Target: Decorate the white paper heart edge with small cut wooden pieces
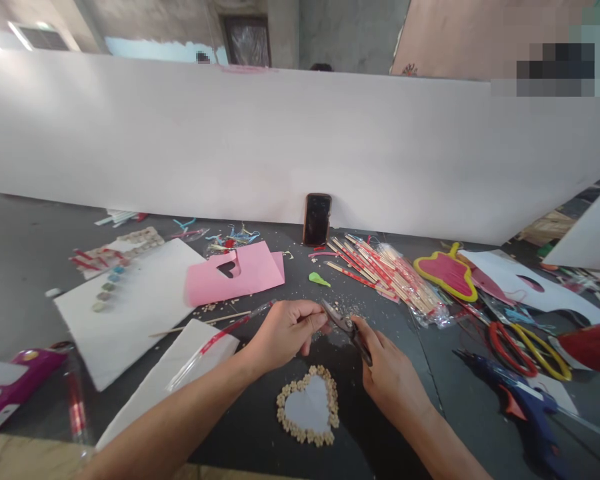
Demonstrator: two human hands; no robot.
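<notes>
My right hand (pixel 393 373) is closed around the dark handles of a pair of pruning shears (pixel 339 319), whose metal jaws point up and left. Just at the jaws, my left hand (pixel 293 327) is pinched shut, and whatever its fingertips hold is too small and hidden to name. Below both hands lies a white paper heart (pixel 307 405) edged with small, pale wooden pieces (pixel 291 427). Tiny pale chips (pixel 353 303) are scattered on the table behind the shears. A thin wooden stick (pixel 200 324) lies left of my left hand, near a red-and-clear wrapper (pixel 215 340).
A phone (pixel 317 219) leans on the white partition (pixel 260 147). Wrapped chopsticks (pixel 380 267) lie back right; scissors (pixel 513 350) and a blue glue gun (pixel 520 400) are at right. Pink card (pixel 240 277), white sheets (pixel 150 293) and paint pots (pixel 107 288) occupy the left.
</notes>
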